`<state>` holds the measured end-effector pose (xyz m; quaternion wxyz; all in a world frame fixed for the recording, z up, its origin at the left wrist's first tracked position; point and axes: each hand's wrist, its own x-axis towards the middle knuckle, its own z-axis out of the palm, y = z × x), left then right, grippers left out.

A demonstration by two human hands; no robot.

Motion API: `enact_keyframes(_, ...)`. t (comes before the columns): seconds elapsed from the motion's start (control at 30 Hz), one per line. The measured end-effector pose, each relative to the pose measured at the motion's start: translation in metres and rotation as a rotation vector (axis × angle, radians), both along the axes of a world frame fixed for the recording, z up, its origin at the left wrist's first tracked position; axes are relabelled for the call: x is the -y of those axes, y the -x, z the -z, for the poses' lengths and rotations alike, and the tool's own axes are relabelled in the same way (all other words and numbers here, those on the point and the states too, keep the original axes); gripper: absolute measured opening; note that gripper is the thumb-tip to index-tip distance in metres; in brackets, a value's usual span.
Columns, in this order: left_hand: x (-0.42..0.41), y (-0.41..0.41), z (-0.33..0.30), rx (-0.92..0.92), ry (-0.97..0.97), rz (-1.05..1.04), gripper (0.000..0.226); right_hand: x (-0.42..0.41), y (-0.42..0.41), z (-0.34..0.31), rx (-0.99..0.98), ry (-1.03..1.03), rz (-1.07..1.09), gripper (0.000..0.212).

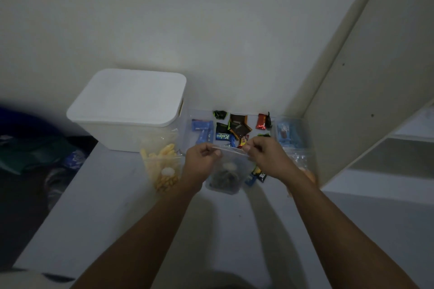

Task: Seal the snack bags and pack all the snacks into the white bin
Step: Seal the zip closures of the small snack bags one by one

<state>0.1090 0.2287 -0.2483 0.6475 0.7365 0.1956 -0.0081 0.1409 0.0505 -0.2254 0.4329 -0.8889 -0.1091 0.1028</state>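
A clear zip bag of dark snacks [225, 171] stood on the white table [117, 206], just in front of the pile of wrapped candies [231, 130]. The left hand [202, 155] pinched the bag's top strip at its left end, fingers curled; the right hand [263, 151] pinched the right end the same way. A bag of yellow sticks [162, 166] lay just left of the zip bag. The white bin [126, 110], lid on, sat behind and left of it. Another clear bag with blue packets [291, 134] lay behind and right of it, near the wall
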Motion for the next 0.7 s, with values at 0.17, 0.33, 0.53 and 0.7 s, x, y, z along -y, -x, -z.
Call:
enact_keyframes(0.17,-0.019,0.010,0.003,-0.043,0.068,-0.073,0.020,-0.008,0.002,0.004,-0.043,-0.082,-0.038,0.010)
enact_keyframes(0.33,-0.040,0.022,0.001,-0.085,0.105,-0.153,0.017,-0.034,0.000,0.020,-0.006,0.036,-0.071,0.005)
enact_keyframes(0.53,-0.079,0.038,0.002,-0.134,0.074,-0.264,0.016,-0.078,0.000,0.035,-0.004,0.033,-0.117,0.008)
enact_keyframes(0.7,-0.109,0.048,0.007,-0.160,0.037,-0.329,0.012,-0.111,0.001,0.042,-0.018,0.056,-0.160,0.008)
